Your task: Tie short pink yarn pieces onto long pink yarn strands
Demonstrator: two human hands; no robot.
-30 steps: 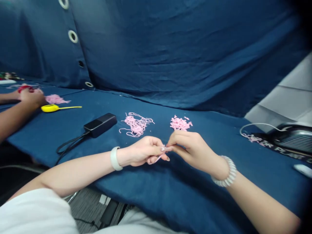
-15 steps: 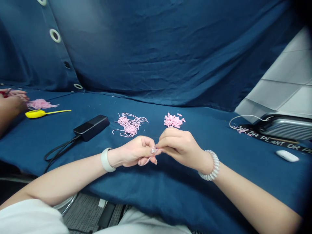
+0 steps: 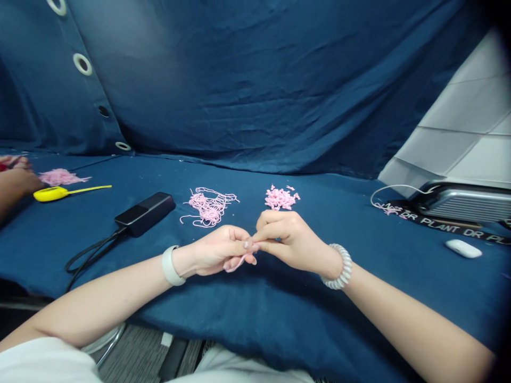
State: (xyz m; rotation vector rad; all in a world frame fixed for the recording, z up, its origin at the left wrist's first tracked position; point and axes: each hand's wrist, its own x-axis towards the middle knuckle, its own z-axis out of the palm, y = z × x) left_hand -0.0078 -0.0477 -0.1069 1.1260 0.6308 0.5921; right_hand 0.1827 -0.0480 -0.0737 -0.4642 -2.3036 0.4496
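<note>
Dark blue cloth covers the table [image 3: 343, 223], and a blue curtain [image 3: 255, 96] hangs along its far side. Near the middle, the left hand [image 3: 223, 250] pinches a pink strand [image 3: 236, 264] between thumb and finger, the other fingers curled beneath. The right hand [image 3: 295, 244] meets it from the right, thumb and fingertips closed on the same strand, though fingers hide most of that part.

Slipping looks like the likeliest trouble: the strand is thin and only fingertips hold it, so a loose pinch or uneven pull could let it go. A hard tug might also draw it tight in the wrong place, since the fingers cover the spot being worked.

Just beyond the right hand sits a pile of small pink pieces [image 3: 281, 197]; a careless knuckle could scatter them. Yarn [image 3: 209, 207] lies in a loose heap on the far side of the left hand, and its stray ends could snag or knot if one were pulled quickly.

As for the strand itself, it lies at the fingertips, between the two hands, with one length running down across the left hand's curled fingers toward the near left.
</note>
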